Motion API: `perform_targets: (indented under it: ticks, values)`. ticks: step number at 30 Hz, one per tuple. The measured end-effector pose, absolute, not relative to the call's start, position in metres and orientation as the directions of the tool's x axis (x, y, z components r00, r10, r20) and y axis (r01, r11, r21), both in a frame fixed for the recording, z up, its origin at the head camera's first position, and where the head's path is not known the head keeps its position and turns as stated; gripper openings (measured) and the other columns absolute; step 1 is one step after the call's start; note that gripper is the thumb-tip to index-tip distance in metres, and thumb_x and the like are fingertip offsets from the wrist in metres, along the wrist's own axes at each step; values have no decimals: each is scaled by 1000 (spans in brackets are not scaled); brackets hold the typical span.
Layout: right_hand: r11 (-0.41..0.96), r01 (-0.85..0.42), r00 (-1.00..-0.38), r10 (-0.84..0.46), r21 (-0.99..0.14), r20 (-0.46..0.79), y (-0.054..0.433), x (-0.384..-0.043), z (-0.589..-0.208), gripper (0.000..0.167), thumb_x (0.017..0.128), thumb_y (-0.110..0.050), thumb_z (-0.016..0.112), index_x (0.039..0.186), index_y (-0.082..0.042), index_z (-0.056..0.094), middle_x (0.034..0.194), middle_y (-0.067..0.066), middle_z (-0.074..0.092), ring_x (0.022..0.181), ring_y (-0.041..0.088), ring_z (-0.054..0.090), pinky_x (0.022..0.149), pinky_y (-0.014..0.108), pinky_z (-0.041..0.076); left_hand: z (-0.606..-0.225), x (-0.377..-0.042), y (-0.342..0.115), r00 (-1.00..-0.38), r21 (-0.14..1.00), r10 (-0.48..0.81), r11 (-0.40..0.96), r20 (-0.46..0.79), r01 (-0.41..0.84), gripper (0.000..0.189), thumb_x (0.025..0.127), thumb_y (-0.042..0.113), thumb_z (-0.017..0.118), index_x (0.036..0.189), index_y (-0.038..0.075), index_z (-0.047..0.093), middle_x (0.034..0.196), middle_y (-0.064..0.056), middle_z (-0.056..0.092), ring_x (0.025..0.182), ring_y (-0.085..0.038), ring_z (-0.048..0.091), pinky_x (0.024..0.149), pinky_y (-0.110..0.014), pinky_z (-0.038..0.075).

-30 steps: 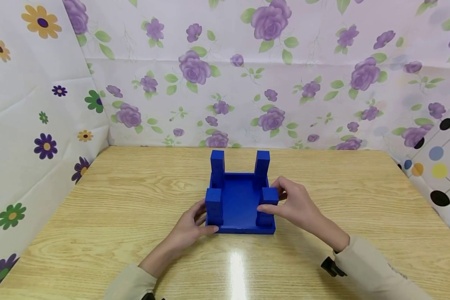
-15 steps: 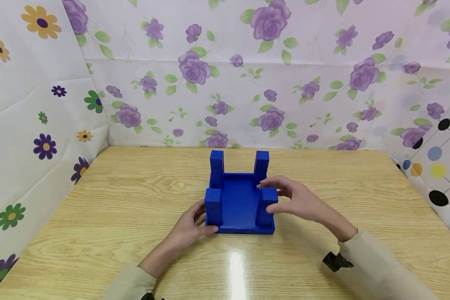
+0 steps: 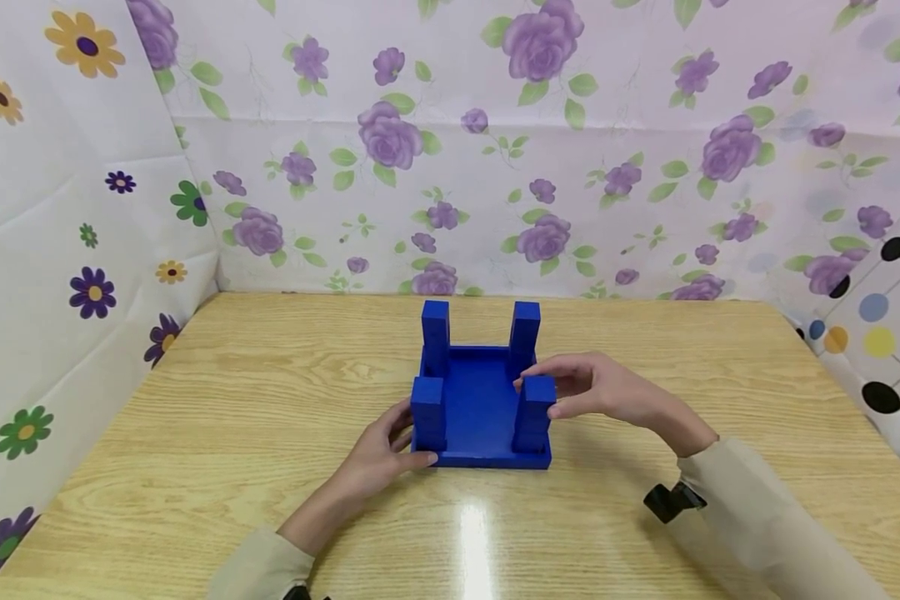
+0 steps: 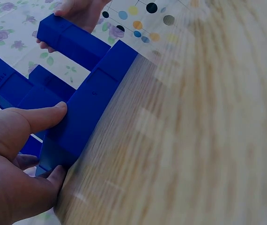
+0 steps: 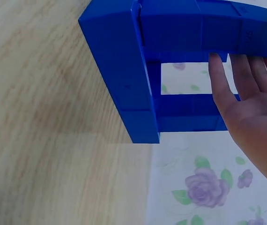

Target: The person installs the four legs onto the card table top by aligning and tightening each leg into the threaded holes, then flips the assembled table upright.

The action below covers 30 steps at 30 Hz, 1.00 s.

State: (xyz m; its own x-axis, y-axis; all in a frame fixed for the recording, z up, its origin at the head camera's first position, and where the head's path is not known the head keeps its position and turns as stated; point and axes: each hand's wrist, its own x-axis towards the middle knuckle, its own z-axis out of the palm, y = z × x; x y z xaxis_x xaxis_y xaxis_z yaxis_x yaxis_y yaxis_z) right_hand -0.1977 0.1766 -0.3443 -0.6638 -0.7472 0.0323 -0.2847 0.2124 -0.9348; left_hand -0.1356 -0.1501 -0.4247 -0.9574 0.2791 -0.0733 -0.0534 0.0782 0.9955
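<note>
A blue tray-like base [image 3: 482,408] lies on the wooden table, with blocky blue posts standing upright at its corners. My left hand [image 3: 378,454] grips the base's near left corner, thumb over the front rim and fingers along the left side. Beside that hand rises the near left post [image 3: 428,412]. My right hand [image 3: 600,387] holds the top of the near right post [image 3: 534,417], the thumb on its right face and the fingers reaching behind it. In the right wrist view, the fingers [image 5: 246,77] lie along this post, and small raised markings show on it.
The far left post [image 3: 436,333] and far right post [image 3: 524,333] stand at the back corners. Wooden tabletop [image 3: 270,375] surrounds the base. Floral sheets [image 3: 450,150] hang behind and at the sides.
My right hand has lifted its thumb off the near right post's front and shifted right, the thumb now on the post's right face. The left hand and the base stay put.
</note>
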Motion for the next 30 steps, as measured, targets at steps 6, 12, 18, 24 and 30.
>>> perform_targets:
  ticks: [6, 12, 18, 24, 30]
  values:
    - [206, -288, -642, -766, -935, 29, 173, -198, -342, 45, 89, -9, 71, 132, -3, 58, 129, 14, 59, 119, 23, 57, 97, 34, 49, -423, -135, -150, -956, 996, 284, 73, -68, -50, 80, 81, -4, 74, 148, -2, 30, 145, -25, 38, 136, -39, 34, 109, -40, 35]
    - [227, -328, -665, -745, -917, 54, 171, -195, -342, 45, 87, -10, 73, 128, -2, 58, 124, 13, 61, 114, 22, 59, 97, 35, 49, -423, -135, -150, -955, 996, 288, 73, -67, -48, 80, 81, -4, 74, 148, -2, 30, 145, -24, 38, 136, -37, 34, 110, -41, 33]
    - [329, -394, -744, -663, -858, 88, 167, -189, -343, 44, 82, -15, 79, 121, -9, 62, 119, 5, 63, 111, 20, 58, 97, 37, 48, -423, -136, -151, -954, 996, 292, 78, -68, -47, 80, 82, -3, 74, 148, -2, 30, 145, -24, 38, 136, -38, 34, 110, -41, 34]
    - [409, -410, -823, -551, -815, 137, 161, -179, -345, 42, 77, -19, 83, 113, -6, 63, 112, 5, 63, 105, 22, 60, 91, 40, 52, -423, -136, -151, -955, 996, 290, 79, -65, -44, 80, 81, -4, 74, 148, -2, 30, 144, -25, 39, 135, -38, 35, 110, -40, 35]
    - [446, -461, -855, -455, -767, 249, 152, -167, -349, 38, 73, -17, 87, 99, -7, 61, 97, 2, 63, 92, 19, 63, 81, 31, 56, -423, -136, -151, -954, 996, 292, 75, -74, -54, 80, 82, -5, 73, 148, -1, 30, 144, -24, 39, 135, -39, 36, 108, -39, 37]
